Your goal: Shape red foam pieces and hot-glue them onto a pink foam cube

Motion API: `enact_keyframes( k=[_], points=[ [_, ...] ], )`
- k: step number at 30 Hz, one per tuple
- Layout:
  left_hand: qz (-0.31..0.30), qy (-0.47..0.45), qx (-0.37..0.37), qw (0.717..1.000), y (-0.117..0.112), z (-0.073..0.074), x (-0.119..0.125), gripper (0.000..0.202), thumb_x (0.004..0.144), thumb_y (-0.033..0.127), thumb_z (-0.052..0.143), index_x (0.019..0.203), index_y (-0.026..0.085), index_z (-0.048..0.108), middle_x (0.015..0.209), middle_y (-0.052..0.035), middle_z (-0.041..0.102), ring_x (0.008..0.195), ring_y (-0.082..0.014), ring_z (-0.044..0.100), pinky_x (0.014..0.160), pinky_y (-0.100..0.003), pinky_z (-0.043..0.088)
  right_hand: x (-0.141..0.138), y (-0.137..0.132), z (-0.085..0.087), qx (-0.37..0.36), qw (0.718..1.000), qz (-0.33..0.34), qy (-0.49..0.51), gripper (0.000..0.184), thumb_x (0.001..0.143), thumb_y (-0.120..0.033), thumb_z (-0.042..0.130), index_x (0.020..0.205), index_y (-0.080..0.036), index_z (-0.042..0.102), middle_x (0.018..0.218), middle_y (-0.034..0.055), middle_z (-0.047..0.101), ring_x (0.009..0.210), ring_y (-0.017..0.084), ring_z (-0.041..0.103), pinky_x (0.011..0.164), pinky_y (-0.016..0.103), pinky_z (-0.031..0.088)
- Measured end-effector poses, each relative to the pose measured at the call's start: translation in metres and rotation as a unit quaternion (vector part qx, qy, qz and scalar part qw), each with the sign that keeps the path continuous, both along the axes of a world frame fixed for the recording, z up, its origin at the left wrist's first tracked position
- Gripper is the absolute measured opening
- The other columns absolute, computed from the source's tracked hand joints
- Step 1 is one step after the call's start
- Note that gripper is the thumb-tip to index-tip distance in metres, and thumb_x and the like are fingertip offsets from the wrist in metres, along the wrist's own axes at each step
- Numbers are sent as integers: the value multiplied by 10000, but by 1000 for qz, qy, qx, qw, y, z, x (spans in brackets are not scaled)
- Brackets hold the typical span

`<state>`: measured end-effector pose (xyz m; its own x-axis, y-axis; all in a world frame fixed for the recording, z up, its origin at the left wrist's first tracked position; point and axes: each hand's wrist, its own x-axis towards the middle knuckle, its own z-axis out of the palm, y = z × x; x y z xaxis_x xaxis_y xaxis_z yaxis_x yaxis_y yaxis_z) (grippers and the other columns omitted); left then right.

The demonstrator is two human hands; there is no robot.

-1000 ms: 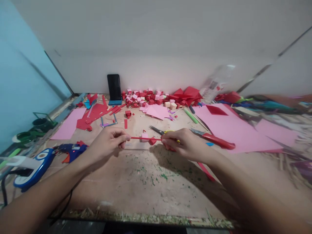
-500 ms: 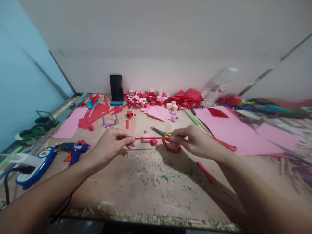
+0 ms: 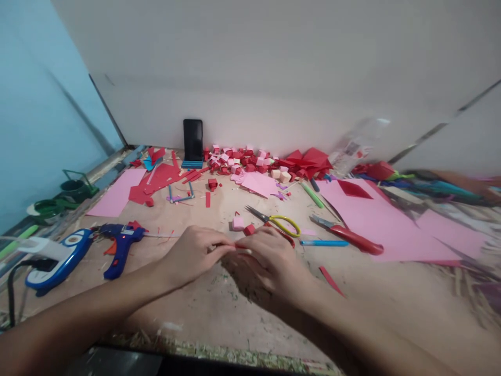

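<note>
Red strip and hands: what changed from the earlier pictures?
The right hand has moved left to meet the left hand, both nearer the person. The red strip, earlier stretched between them, is now mostly hidden in their grip. Scissors and glue gun stayed put.

The pointed scissors (image 3: 264, 217) have smooth metal blades (image 3: 255, 211) and yellow-and-red plastic loop handles (image 3: 299, 228). The large flat pink paper sheet (image 3: 371, 219) looks matt.

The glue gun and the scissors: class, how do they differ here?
The glue gun is mostly blue with an orange trigger; the scissors have dark blades, one yellow handle and one red. The glue gun lies clear of the left hand; the right hand partly hides the scissors. Both lie on the table.
</note>
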<state>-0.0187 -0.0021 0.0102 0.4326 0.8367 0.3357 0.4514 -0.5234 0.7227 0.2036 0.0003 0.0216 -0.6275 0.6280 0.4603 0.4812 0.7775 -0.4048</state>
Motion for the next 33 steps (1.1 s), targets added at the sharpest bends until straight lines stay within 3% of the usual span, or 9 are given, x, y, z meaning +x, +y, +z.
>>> enact_keyframes(
  k=[3,10,18,22,33],
  points=[
    [-18,-22,-48,998,1,-4,0,132,935,238,692,913,228,822,881,-14,826,761,-173,748,749,-261,547,-9,-10,-5,-94,994,-25,43,212,990,-232,560,867,-174,723,742,74,730,645,175,627,600,292,455],
    [-15,-59,-85,995,1,4,-3,97,911,212,723,896,214,819,874,-4,815,792,-160,729,755,-239,543,-9,-12,3,-152,983,-58,80,220,980,-247,603,820,-177,737,743,55,743,651,158,650,612,267,477],
    [-20,-62,-134,989,0,3,0,100,913,191,705,879,214,795,868,7,798,809,-147,712,764,-237,533,-7,-14,-8,-157,983,-47,85,191,990,-244,583,856,-174,701,741,33,708,651,138,631,611,261,467],
    [6,-82,-157,984,-1,4,1,63,859,154,733,818,192,760,817,6,771,774,-146,699,717,-227,534,-7,-15,-7,-144,987,-24,74,185,974,-244,607,831,-173,702,688,23,683,582,121,587,569,257,428],
    [-10,-78,-75,994,-5,2,2,97,922,197,705,927,204,802,918,-26,808,836,-167,736,792,-264,565,-4,-15,-3,-113,991,6,74,167,992,-217,560,944,-169,712,725,31,697,605,131,574,575,262,423]
  ],
)
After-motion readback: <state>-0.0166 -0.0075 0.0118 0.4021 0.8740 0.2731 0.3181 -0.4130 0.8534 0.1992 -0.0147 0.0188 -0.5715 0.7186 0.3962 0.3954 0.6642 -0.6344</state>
